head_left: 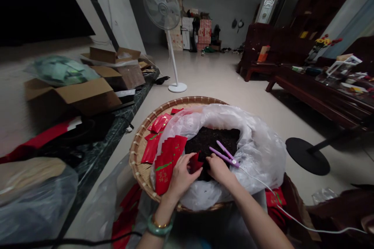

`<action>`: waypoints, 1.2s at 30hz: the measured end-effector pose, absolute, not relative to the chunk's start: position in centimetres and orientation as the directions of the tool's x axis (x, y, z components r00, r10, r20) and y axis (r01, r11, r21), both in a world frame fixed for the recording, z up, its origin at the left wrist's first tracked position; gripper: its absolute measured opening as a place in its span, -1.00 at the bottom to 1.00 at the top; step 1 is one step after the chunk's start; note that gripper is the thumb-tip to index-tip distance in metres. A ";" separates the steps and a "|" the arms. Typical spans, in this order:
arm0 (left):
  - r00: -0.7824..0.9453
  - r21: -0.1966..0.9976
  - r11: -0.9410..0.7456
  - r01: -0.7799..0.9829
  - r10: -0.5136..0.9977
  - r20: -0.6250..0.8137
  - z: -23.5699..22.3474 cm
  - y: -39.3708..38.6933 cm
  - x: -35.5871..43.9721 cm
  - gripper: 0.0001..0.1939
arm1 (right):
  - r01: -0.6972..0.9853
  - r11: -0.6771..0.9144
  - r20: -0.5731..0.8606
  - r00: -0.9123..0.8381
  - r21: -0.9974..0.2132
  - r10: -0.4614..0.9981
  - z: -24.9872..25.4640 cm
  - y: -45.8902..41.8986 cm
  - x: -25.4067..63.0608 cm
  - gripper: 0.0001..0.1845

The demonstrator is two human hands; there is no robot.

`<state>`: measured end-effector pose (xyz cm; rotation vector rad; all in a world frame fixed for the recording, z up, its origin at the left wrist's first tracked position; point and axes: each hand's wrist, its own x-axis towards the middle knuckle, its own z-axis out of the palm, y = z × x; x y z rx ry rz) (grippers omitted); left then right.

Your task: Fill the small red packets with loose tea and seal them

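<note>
While our left hand (182,177) pinches a red packet (194,162) between the hands, our right hand (219,171) clasps one purple sealer (224,156) trailing a white cord (257,181). Dark filling (212,142) lies heaped in the plastic bag (260,151) at the centre of one round bamboo tray (134,151), much of it left. About five more packets (169,163) sit on the tray at 9 o'clock; further packets (125,218), too overlapped to count, lie below it at 7 o'clock.

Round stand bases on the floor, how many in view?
2: the white base of the pedestal fan, beyond the woven basket, and a black disc base to the basket's right. More may be hidden.
</note>
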<state>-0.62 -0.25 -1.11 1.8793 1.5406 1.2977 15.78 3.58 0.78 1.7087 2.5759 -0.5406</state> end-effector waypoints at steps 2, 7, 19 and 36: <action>-0.034 0.763 -0.325 0.559 0.910 0.412 -1.1 -0.2 -0.7 -0.55 | 0.895 0.344 -0.201 -0.407 -0.286 0.891 0.6 3.6 15.6 -0.71; -0.027 0.757 -0.332 0.563 0.908 0.418 -1.3 -0.2 -0.7 -0.55 | 0.880 0.350 -0.174 -0.418 -0.321 0.892 0.4 4.2 16.1 -0.72; -0.037 0.775 -0.315 0.548 0.916 0.398 -0.9 -0.3 -0.6 -0.55 | 0.543 0.422 0.238 -0.378 -0.726 0.895 7.9 3.6 17.2 -0.69; -0.040 0.788 -0.302 0.536 0.924 0.381 -0.9 -0.3 -0.5 -0.56 | 0.595 0.529 0.301 -0.444 -0.605 0.844 7.2 3.4 15.9 -0.83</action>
